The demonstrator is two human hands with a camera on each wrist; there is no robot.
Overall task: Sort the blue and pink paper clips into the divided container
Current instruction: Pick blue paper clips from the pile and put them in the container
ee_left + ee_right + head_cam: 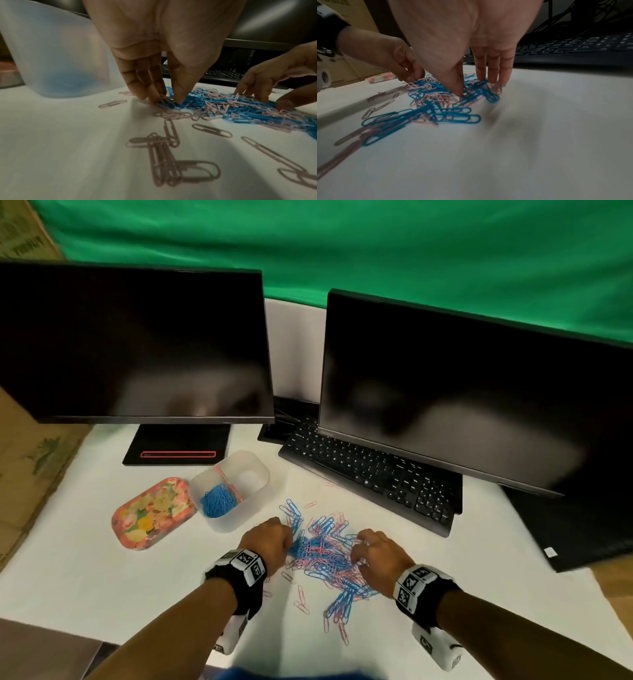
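Note:
A mixed pile of blue and pink paper clips (325,553) lies on the white table in front of me. My left hand (291,544) digs into the pile's left edge, with its fingers and thumb (167,100) pinching a clump of blue clips. On the pile's right side my right hand (359,553) rests with straight fingers and thumb touching the clips (474,88). The translucent divided container (239,515) stands to the upper left. Its near compartment holds blue clips (217,503), and a few pink ones (224,477) lie along the divider. Stray pink clips (164,155) lie near my left wrist.
A floral tin (154,513) sits left of the container. A black keyboard (370,474) runs behind the pile at the right, under the right monitor (462,392). The left monitor's stand (178,446) is behind the container.

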